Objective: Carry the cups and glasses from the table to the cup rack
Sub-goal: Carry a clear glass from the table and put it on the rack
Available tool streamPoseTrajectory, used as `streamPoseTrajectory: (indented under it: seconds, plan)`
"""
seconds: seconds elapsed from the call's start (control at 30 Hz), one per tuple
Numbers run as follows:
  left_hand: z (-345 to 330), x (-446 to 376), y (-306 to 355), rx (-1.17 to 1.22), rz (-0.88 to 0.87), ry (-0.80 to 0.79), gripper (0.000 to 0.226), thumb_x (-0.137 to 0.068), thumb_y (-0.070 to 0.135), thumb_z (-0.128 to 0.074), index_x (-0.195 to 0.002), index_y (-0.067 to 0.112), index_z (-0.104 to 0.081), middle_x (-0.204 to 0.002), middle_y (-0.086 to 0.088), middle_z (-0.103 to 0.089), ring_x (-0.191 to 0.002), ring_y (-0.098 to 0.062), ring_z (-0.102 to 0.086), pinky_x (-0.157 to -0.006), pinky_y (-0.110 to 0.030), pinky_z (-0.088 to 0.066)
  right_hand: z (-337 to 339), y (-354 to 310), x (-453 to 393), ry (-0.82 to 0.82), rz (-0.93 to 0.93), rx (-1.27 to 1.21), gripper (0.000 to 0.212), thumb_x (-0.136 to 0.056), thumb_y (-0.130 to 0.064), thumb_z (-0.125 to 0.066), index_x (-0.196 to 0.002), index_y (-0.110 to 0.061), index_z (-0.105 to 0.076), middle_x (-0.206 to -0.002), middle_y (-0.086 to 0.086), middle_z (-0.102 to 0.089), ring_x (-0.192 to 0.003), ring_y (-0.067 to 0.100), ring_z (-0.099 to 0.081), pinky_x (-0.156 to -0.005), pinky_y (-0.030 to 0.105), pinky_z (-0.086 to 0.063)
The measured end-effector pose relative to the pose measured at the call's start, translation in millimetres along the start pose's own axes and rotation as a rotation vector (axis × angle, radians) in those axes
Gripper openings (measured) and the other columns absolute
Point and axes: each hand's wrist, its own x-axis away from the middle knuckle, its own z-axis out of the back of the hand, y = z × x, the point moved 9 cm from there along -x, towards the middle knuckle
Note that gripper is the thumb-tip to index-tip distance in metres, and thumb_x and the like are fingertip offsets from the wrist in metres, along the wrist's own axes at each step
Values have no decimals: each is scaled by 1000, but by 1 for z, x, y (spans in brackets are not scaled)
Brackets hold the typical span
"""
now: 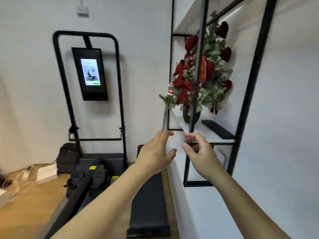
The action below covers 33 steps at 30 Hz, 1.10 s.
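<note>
Facing a white wall w/ a black-framed shelf unit (248, 94) on the right, no table, cup or glass shows anywhere in view, so which way the task's things lie from the hands can't be told; prob. off-frame. Whether this shelf unit is the cup rack, can't tell either. Left of it stands a tall black exercise frame (119, 87) w/ a lit screen (90, 73), and a dark padded bench (148, 200) runs along the floor below both forearms. On the shelf's white ledge (214, 137) sits a red-and-green festive arrangement (200, 73) in a dark pot, w/ a flat black slab (217, 129) beside it. Both hands are raised side by side, near each other but not touching, just below the ledge's near corner. Left hand (157, 152) is spread, fingers straight-ish, holding nothing. Right hand (198, 149) has fingers loosely curled; it seems empty, though blur makes that unsure. Right hand is nearer the shelf; left sits out over the bench. Judging by this, nothing is being carried now.
</note>
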Motion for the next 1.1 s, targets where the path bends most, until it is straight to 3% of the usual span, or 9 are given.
streamPoseTrajectory:
  seconds: [0.2,0.3,0.5,0.57,0.7,0.83,1.1]
  plan:
    - [153,166,-144,-152,301,135,50,-93,43,-58,-139,32,-41,-138,11,-53,-114,-15,-63,-90,-42,-53,-223,-124,55,-330,125,-185,21,-97,-26,-61,-115,-37,-57,-111,-13,-62,-87,-1,-63,-73,18,-49]
    - [232,278,-201,-225,446,203,50,-93,44,-60,-138,33,-42,-135,10,-54,-114,-14,-62,-89,-40,-54,-332,-192,120,-475,170,-284,22,-97,-26,-62,-113,-39,-58,-110,-11,-63,-93,2,-63,-79,25,-52]
    - [373,518,-272,-375,766,269,51,-95,43,-61,-140,32,-40,-136,7,-53,-112,-16,-62,-81,-35,-52,-520,-334,279,-765,238,-474,23,-97,-29,-61,-119,-33,-58,-114,-10,-62,-97,6,-63,-79,30,-56]
    - [421,596,-282,-418,868,325,51,-95,44,-62,-140,34,-40,-137,10,-52,-107,-13,-63,-84,-37,-55,-576,-382,334,-865,265,-495,26,-98,-34,-60,-123,-35,-55,-117,-13,-60,-100,7,-62,-75,24,-54]
    - [497,721,-299,-455,1029,455,51,-94,41,-64,-140,35,-42,-139,13,-50,-113,-10,-59,-80,-32,-55,-658,-466,421,-965,393,-508,30,-98,-34,-59,-128,-32,-54,-118,-13,-58,-95,3,-60,-67,14,-47]
    - [551,814,-320,-515,1156,535,49,-94,41,-63,-138,34,-42,-137,14,-50,-110,-12,-61,-79,-37,-57,-733,-526,488,-1048,465,-513,30,-99,-30,-59,-129,-29,-54,-120,-9,-57,-96,4,-59,-66,14,-45]
    - [635,913,-450,-491,1244,545,51,-96,38,-63,-141,31,-41,-141,13,-49,-111,-9,-59,-74,-23,-52,-911,-594,541,-1091,486,-472,32,-99,-32,-58,-130,-28,-54,-123,-7,-57,-99,8,-60,-70,14,-47]
